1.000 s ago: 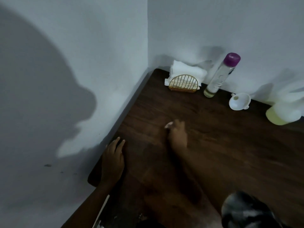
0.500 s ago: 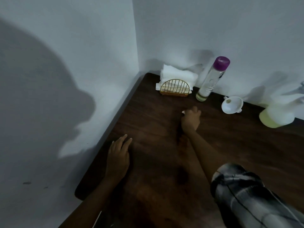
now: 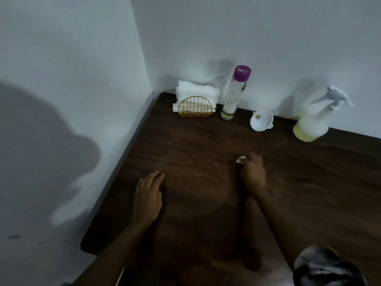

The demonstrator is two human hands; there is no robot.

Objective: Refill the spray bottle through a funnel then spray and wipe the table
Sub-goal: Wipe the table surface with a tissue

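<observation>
The left hand [image 3: 148, 197] lies flat, fingers straight, on the desk [image 3: 309, 193], close to the 9 o'clock edge along the wall. The right hand [image 3: 252, 174], blurred, is curled round a small white tissue [image 3: 240, 159] mid-desk, with open wood from 3 to 6 o'clock. A long wipe toward 12 could hit the funnel [image 3: 261, 120]. The spray bottle [image 3: 311, 122] stands at 2 o'clock. The tall bottle [image 3: 235, 93] near 12 looks easy to topple.

The right hand [image 3: 252, 174] is motion-blurred, and the white scrap [image 3: 240, 159] it grips is mostly hidden inside it.
</observation>
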